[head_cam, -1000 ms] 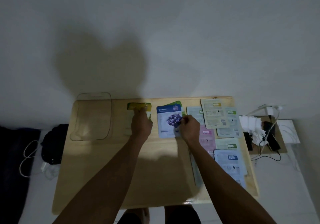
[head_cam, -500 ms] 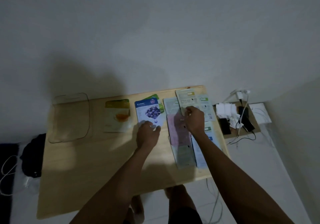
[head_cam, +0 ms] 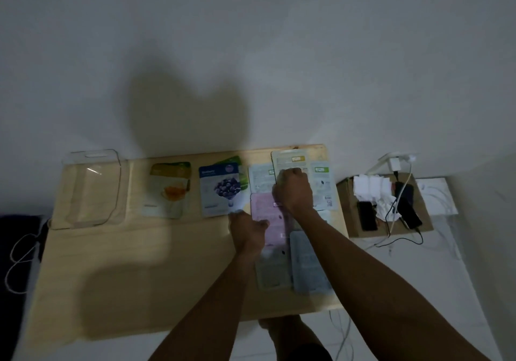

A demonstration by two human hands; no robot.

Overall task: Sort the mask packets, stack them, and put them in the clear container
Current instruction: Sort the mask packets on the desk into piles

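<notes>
Mask packets lie along the far side of the wooden table (head_cam: 139,263). A yellow-topped packet (head_cam: 167,190) lies left of a blueberry packet (head_cam: 220,190), which covers a green one (head_cam: 242,177). My right hand (head_cam: 293,190) is closed on a beige packet (head_cam: 289,159) at the far right, over pale green packets (head_cam: 321,182). My left hand (head_cam: 247,228) rests curled at the edge of a pink packet (head_cam: 264,207); whether it grips it is unclear. Grey (head_cam: 272,271) and blue (head_cam: 308,265) packets lie nearer me. The clear container (head_cam: 93,187) stands empty at the far left.
A cardboard box (head_cam: 346,210) right of the table carries phones (head_cam: 368,215), crumpled tissue (head_cam: 385,207) and charger cables (head_cam: 402,232). A white wall rises behind the table. A dark bag and white cord (head_cam: 16,257) lie on the floor at left. My feet show under the near edge.
My left hand has left the yellow-topped packet and moved right, past the blueberry packet, to the pink one. My right hand has gone from the blueberry packet to the beige packet.
</notes>
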